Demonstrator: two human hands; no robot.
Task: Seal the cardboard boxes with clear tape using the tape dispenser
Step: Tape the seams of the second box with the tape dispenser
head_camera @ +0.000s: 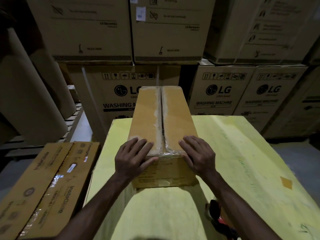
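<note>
Long box [147, 108] lies lengthwise on yellow table [242, 153], centre seam running away from the person. Both hands on its near end, either side of the seam. L hand [132, 156] flat on top, fingers straight, thumb over the front edge. R hand [198, 154] flat too, fingers spread, nothing gripped. Clear tape [166, 149] crinkled btwn them at the seam's near end. Tape dispenser [216, 213] on table near the person, partly hidden under R forearm, well apart from both hands. Other boxes [52, 184] left of table.
</note>
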